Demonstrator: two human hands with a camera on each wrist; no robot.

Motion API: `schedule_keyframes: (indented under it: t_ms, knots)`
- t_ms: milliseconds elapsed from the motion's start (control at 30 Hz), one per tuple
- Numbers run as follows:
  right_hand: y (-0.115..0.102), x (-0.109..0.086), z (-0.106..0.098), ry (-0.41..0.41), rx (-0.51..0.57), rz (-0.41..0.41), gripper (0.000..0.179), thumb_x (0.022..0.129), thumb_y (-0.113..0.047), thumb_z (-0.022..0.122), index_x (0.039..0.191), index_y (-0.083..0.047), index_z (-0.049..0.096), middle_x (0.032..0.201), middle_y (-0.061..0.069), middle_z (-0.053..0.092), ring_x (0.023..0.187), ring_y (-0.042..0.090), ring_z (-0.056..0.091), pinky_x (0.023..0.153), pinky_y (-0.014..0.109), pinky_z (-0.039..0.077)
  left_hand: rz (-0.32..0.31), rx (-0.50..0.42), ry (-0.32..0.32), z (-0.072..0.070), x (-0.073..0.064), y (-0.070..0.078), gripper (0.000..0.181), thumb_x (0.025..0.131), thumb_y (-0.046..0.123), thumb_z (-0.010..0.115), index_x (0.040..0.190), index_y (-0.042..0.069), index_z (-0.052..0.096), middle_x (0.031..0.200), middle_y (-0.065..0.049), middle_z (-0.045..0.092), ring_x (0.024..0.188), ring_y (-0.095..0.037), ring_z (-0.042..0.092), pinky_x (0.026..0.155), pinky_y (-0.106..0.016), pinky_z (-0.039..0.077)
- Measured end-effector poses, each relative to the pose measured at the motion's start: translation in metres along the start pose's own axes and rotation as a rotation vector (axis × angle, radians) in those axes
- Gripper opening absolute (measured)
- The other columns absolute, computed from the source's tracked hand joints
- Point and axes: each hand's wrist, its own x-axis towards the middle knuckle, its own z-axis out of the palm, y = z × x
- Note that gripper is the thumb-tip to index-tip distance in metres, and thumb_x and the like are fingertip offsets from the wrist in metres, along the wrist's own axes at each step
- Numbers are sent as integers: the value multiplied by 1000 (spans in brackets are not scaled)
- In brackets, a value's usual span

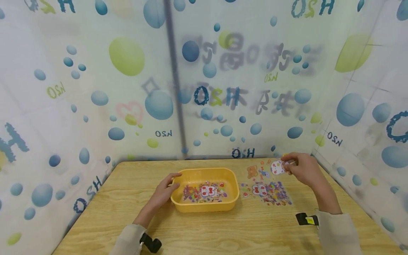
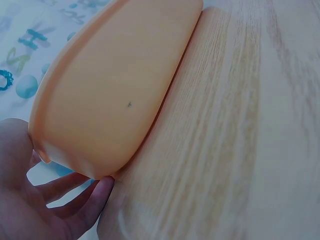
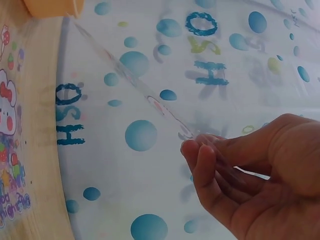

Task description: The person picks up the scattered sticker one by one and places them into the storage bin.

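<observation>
A yellow plastic basin (image 1: 205,208) stands on the wooden table, with a clear sheet of colourful cartoon stickers (image 1: 208,191) lying inside. My left hand (image 1: 165,189) grips the basin's left end, and in the left wrist view its fingers (image 2: 102,192) bend against the outer wall. Over the table's back right, my right hand (image 1: 301,167) pinches a clear sticker sheet (image 1: 277,167) printed with a white cartoon face and a brown bear. That sheet shows nearly edge-on in the right wrist view, held between thumb and fingertips (image 3: 190,150).
Right of the basin, another clear sticker sheet (image 1: 259,190) lies flat on the wooden table (image 1: 204,232). White curtains (image 1: 204,117) with bubble prints enclose the table at the back and both sides.
</observation>
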Motion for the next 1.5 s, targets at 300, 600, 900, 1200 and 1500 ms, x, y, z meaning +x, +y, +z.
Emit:
schedule_keyframes:
  t_ms: [300, 600, 900, 1200, 1500]
  knots:
    - [-12, -2, 0, 41, 3, -53, 25, 100, -10, 66, 120, 4, 70, 89, 13, 78, 72, 16, 66, 51, 28, 43, -1, -1, -4, -1, 0, -1, 39, 106, 16, 56, 145, 15, 57, 152, -21, 53, 130, -39, 58, 101, -50, 54]
    - [-21, -2, 7, 59, 6, -90, 23, 100, -7, 65, 119, 4, 70, 90, 13, 77, 70, 14, 65, 55, 27, 46, -16, 14, 1, -2, -2, 0, 39, 106, 17, 56, 145, 16, 58, 155, -21, 50, 135, -43, 53, 105, -55, 51]
    - [-34, 1, 19, 59, 48, -115, 21, 100, -5, 65, 118, 3, 71, 87, 10, 76, 69, 15, 62, 54, 27, 45, -18, 6, 0, -1, -3, -1, 40, 106, 17, 56, 146, 15, 57, 156, -21, 49, 136, -44, 53, 105, -55, 51]
    - [-61, 9, 34, 30, 67, -132, 21, 99, -6, 65, 117, 3, 73, 89, 10, 76, 70, 14, 63, 56, 27, 47, -10, -3, -3, -2, -2, 0, 40, 106, 17, 56, 146, 15, 57, 156, -20, 49, 137, -44, 52, 106, -55, 50]
    - [-82, 25, 66, -73, 111, -124, 22, 97, -3, 66, 117, 3, 73, 98, 14, 76, 76, 17, 69, 61, 28, 54, -7, -2, 0, 0, 1, 0, 40, 106, 15, 57, 145, 15, 58, 154, -21, 52, 133, -41, 56, 104, -52, 52]
